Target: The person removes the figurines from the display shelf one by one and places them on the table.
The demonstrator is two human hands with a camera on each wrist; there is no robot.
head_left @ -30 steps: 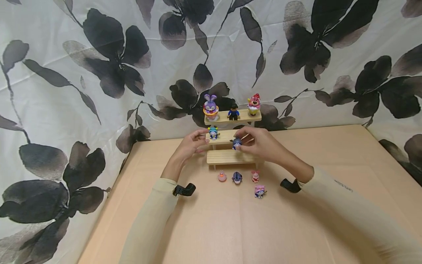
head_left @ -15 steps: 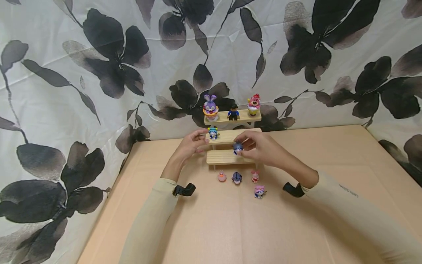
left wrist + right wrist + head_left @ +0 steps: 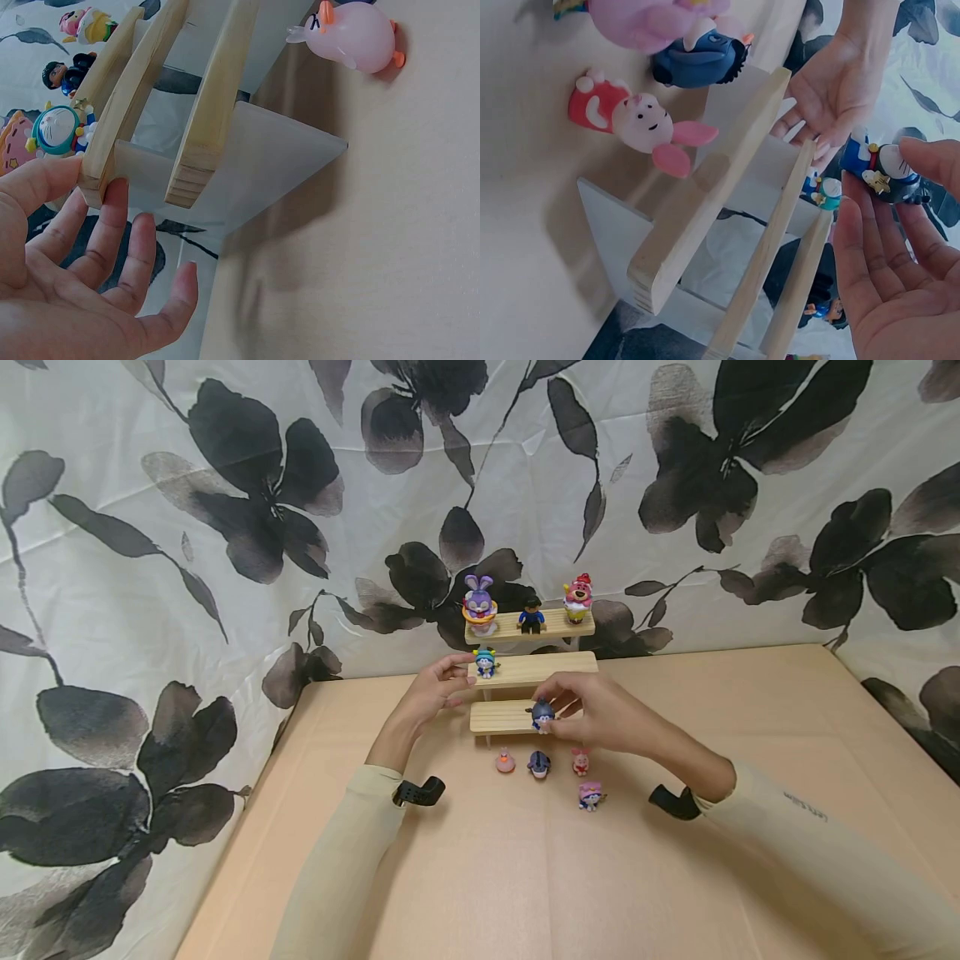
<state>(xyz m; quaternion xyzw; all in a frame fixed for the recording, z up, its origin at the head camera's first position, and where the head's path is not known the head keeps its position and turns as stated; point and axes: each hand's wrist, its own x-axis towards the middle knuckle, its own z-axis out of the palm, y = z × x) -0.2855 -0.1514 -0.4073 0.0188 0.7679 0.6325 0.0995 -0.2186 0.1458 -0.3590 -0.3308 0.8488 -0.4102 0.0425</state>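
Observation:
My right hand pinches a small cat figurine with a dark hat between thumb and fingers. It overlaps the bottom plank of a three-tier wooden display stand in the head view; in the right wrist view the figurine shows its white face, whiskers and blue body. At the middle plank's left end, my left hand grips the wood. The left wrist view shows thumb and fingertips on either side of the plank end. A cat figurine in a teal hat stands beside them on that plank.
On the top plank stand a purple bunny, a blue-shirted toy person and a pink bear. Before the stand are a pink duck, a blue donkey, a piglet and a pink-hatted figurine.
My right hand has brought the dark-hatted figurine down and toward me, from the middle plank's front edge to over the bottom plank. The left hand has stayed in place.

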